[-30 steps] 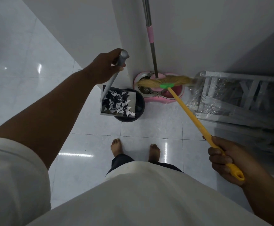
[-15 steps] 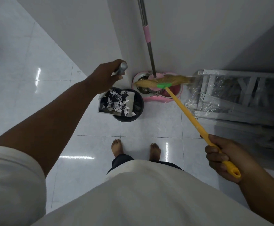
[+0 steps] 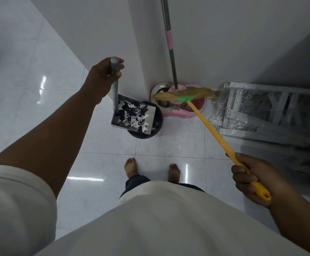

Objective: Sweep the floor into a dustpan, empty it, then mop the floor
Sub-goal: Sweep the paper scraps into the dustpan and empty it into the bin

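My left hand (image 3: 104, 74) grips the top of a grey metal dustpan handle (image 3: 115, 85). The dustpan (image 3: 150, 112) hangs over a black round bin (image 3: 158, 120) and is full of black and white paper scraps (image 3: 132, 115). My right hand (image 3: 252, 179) holds the yellow broom handle (image 3: 213, 130) near its end. The straw broom head (image 3: 183, 93) with a green collar floats above a pink mop bucket (image 3: 180, 112). A mop pole (image 3: 170, 43) with a pink grip stands in that bucket against the wall corner.
A white wall corner (image 3: 139, 52) stands right behind the bin. Grey metal frames wrapped in clear plastic (image 3: 265, 111) lie on the floor at the right. My bare feet (image 3: 150, 169) stand on glossy white tiles; open tiled floor (image 3: 21, 80) stretches to the left.
My left hand has shifted a little, and the dustpan handle now stands more upright over the bin. The broom stays held above the mop bucket.
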`<move>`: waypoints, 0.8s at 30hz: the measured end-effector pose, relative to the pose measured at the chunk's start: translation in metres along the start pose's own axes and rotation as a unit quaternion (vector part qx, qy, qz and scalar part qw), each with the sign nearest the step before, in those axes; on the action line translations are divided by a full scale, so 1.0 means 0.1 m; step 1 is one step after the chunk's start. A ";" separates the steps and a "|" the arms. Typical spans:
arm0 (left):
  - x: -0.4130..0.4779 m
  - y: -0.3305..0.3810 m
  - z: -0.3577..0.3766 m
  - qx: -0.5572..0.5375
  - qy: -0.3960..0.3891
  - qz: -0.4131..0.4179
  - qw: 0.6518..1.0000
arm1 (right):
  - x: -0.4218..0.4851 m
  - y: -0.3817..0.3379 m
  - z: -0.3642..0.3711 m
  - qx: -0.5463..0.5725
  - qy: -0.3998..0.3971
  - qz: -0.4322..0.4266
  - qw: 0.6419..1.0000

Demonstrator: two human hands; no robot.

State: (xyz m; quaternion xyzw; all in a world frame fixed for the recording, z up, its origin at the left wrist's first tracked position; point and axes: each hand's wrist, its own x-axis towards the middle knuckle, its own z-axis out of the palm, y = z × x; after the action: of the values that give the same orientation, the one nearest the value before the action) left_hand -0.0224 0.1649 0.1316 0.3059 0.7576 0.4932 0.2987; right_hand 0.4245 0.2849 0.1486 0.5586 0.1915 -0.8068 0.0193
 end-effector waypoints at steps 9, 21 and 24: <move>0.23 0.16 -0.08 0.002 0.038 -0.188 0.982 | 0.05 0.00 -0.04 -0.009 -0.001 0.015 1.000; -0.10 0.40 0.61 -0.503 0.138 -0.314 0.794 | 0.08 -0.04 -0.03 -0.009 0.001 0.016 1.000; -0.22 0.41 0.85 -0.554 0.169 -0.312 0.753 | 0.09 -0.07 -0.06 -0.014 0.003 0.023 1.000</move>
State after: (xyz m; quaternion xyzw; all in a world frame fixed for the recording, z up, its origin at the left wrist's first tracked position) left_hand 0.0626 0.2099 0.1444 -0.2549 0.4437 0.7493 0.4204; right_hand 0.4245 0.2947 0.1405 0.5650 0.1900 -0.8016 0.0450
